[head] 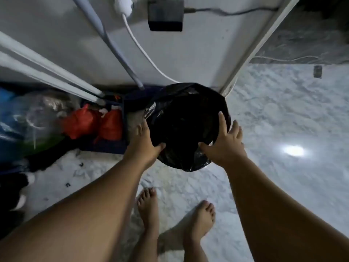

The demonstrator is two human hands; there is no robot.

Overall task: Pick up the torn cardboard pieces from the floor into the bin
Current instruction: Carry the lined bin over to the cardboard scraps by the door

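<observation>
A round bin (186, 103) lined with a black plastic bag stands on the floor against the white wall, seen from above. My left hand (144, 141) grips its near-left rim, thumb hooked over the edge. On the near-right rim rests my right hand (225, 139), its fingers spread over the bag and its thumb inside the edge. The inside of the bin is too dark to see. No cardboard pieces show in this view.
My bare feet (175, 212) stand on the pale marble floor (283, 114) just below the bin. Red bags (92, 122) in a dark crate and clear plastic bags (35, 118) crowd the left. A white cable (139, 48) and a pipe run down the wall.
</observation>
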